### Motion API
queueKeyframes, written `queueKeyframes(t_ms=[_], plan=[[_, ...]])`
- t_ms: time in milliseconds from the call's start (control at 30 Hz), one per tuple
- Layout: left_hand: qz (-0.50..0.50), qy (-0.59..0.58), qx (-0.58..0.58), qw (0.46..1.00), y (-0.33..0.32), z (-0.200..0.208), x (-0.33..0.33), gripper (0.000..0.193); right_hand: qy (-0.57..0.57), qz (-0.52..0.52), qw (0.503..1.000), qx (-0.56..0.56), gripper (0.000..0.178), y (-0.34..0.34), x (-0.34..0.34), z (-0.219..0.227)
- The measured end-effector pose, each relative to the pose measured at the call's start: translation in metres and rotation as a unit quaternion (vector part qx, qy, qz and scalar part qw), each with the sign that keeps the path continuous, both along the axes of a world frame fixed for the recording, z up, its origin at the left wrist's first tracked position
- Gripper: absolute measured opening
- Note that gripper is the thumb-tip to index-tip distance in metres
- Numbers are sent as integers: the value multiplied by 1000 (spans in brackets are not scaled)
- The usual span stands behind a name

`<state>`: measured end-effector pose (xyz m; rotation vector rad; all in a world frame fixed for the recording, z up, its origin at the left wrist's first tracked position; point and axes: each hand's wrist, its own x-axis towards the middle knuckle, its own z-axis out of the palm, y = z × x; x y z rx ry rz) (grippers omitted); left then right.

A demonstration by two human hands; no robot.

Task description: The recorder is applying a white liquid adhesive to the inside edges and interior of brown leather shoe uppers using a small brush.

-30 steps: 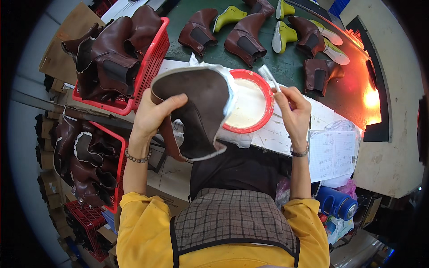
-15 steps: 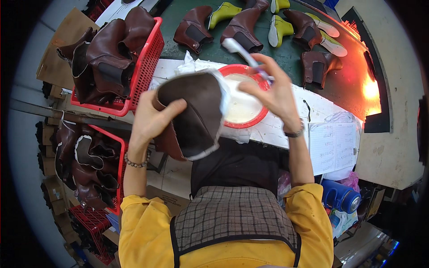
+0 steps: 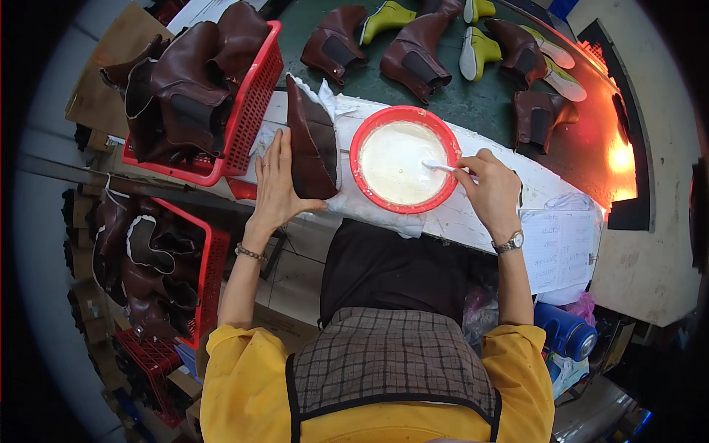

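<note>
My right hand (image 3: 490, 193) pinches the white handle of a brush (image 3: 443, 167), its far end dipped into creamy white liquid (image 3: 402, 162). A round red plastic bowl (image 3: 360, 182) holds the liquid. Left of the bowl, a brown leather boot upper (image 3: 309, 151) stands on edge on the white work board, its dark inner side turned toward the bowl. My left hand (image 3: 277, 184) lies against its left and near side, fingers stretched out and thumb reaching along its near edge. A white cloth (image 3: 325, 96) bunches behind the upper.
At the left, red baskets (image 3: 247, 111) hold several brown boot uppers (image 3: 188, 88). Brown boots (image 3: 416, 55) and lime-green boot lasts (image 3: 476, 52) stand on the green tabletop behind. A glowing orange heater (image 3: 617, 159), written sheets (image 3: 557, 247) and a blue flask (image 3: 565, 330) are on the right.
The boot upper has been lowered from in front of me onto the board, left of the bowl. My right hand has turned the brush and brought its end down into the liquid.
</note>
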<state>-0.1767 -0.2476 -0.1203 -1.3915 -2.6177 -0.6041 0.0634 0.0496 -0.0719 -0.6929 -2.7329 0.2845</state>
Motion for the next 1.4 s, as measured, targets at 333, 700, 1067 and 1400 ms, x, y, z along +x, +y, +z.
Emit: queueKeyframes(t_ms=[333, 700, 1067, 1400], plan=[[-60, -28, 54, 996, -23, -5, -15, 136, 149, -40, 974, -166, 15, -4, 4, -5], [-100, -141, 194, 966, -34, 34, 5, 133, 234, 35, 939, -250, 13, -2, -1, -2], [-226, -109, 221, 943, -30, 62, 51, 142, 357, 122, 889, -261, 14, 1, -33, 23], [-222, -1, 351, 910, 21, 60, 39, 144, 359, 137, 898, -213, 20, -13, -4, 10]])
